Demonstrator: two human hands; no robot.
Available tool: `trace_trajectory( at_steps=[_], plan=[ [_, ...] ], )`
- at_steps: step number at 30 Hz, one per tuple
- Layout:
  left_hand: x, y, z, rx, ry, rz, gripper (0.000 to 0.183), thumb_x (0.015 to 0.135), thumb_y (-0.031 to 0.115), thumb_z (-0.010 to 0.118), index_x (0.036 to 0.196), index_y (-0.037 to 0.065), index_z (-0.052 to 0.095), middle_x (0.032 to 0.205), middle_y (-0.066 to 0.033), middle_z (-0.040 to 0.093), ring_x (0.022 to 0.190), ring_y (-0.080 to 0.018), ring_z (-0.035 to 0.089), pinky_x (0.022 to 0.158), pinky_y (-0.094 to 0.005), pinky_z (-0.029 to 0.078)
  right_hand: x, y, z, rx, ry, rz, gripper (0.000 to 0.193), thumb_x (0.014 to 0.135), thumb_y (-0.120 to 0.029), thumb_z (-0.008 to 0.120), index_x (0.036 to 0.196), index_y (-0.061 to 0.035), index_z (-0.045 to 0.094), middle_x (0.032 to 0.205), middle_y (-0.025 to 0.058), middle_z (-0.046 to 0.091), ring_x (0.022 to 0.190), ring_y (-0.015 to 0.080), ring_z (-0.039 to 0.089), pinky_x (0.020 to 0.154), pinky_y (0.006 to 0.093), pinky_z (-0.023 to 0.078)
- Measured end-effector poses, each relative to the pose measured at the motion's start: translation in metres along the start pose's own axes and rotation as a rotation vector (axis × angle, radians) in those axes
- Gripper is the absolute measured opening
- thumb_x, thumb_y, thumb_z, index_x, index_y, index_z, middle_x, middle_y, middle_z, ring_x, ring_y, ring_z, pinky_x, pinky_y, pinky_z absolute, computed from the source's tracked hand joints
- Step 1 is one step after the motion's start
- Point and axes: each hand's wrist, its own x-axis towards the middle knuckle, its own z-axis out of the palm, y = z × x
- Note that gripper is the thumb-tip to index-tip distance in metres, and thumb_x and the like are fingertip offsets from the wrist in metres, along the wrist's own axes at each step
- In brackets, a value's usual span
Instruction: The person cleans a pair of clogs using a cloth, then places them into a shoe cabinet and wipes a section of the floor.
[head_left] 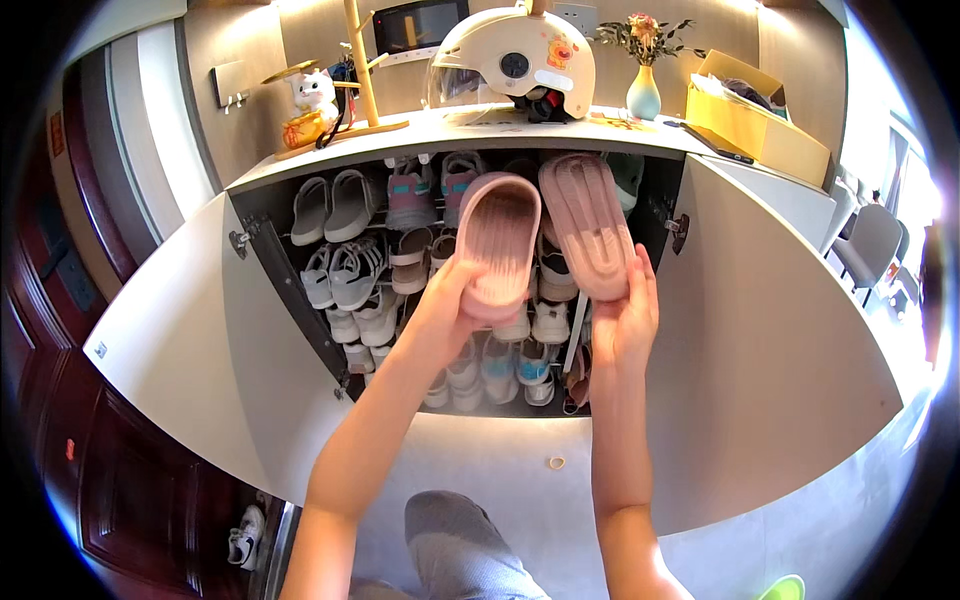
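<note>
My left hand (455,300) grips a pink slipper (500,235) by its heel end, the footbed facing me and the toe pointing up. The other pink slipper (585,215) is in my right hand (628,310), its ridged sole toward me. Both slippers are held up in front of an open shoe cabinet (300,350), side by side and apart. Behind them, shelves carry several pairs of shoes: grey slip-ons (352,205) at the upper left, white sneakers (357,272) below, and pink-grey sneakers (410,195) in the top row. The slippers and my hands hide the middle of the shelves.
Two cabinet doors stand swung out, the left door (200,350) and the right door (770,350). On the cabinet top are a white helmet (515,65), a cat figurine (313,105), a vase (645,95) and a yellow box (750,125). A small ring (556,463) lies on the floor.
</note>
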Motion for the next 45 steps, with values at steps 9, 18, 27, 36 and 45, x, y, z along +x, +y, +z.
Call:
trace_trajectory(
  at_steps=[9,18,27,36,45],
  plan=[
    [0.066,0.006,-0.004,-0.119,0.06,-0.039,0.053,0.094,0.032,0.047,0.135,-0.001,0.044,0.125,-0.0175,0.059,0.11,-0.0337,0.063,0.092,-0.0459,0.053,0.059,0.021,0.035,0.218,0.025,0.029,0.025,0.1,-0.01,0.053,0.121,0.0029,0.054,0.121,0.0143,0.06,0.114,0.0245,0.058,0.103,0.0418,0.048],
    [0.062,0.002,-0.005,-0.289,-0.185,0.115,0.052,0.093,0.04,0.05,0.136,0.012,0.044,0.127,-0.0104,0.055,0.113,-0.0304,0.058,0.095,-0.042,0.05,0.074,0.025,0.041,0.262,-0.073,0.034,0.022,0.099,-0.016,0.057,0.112,0.0014,0.057,0.113,0.0104,0.061,0.106,0.0196,0.06,0.096,0.0355,0.051],
    [0.039,0.001,-0.036,-0.19,-0.021,0.171,0.055,0.091,0.043,0.048,0.136,0.01,0.045,0.127,-0.014,0.058,0.108,-0.0259,0.061,0.085,-0.0373,0.051,0.006,-0.029,-0.027,0.01,0.002,-0.036,0.039,0.097,-0.015,0.057,0.128,0.006,0.051,0.128,0.0157,0.058,0.118,0.0234,0.058,0.103,0.0389,0.048],
    [0.065,-0.01,-0.012,-0.463,-0.031,0.155,0.06,0.094,0.043,0.04,0.141,0.007,0.042,0.139,-0.0172,0.05,0.119,-0.0328,0.055,0.099,-0.0405,0.048,0.01,-0.037,-0.006,-0.248,-0.065,-0.243,0.034,0.096,-0.012,0.058,0.125,0.0068,0.056,0.119,0.0144,0.063,0.11,0.0203,0.062,0.095,0.0306,0.049],
    [0.075,-0.016,-0.012,-0.503,-0.009,0.135,0.059,0.096,0.046,0.03,0.135,0.007,0.048,0.134,-0.0168,0.055,0.114,-0.0312,0.059,0.1,-0.0419,0.048,-0.012,-0.032,0.001,-1.409,-0.551,-1.138,0.028,0.08,0.004,0.065,0.107,-0.0006,0.068,0.119,0.0216,0.063,0.104,0.0362,0.064,0.091,0.0428,0.051]
  ],
)
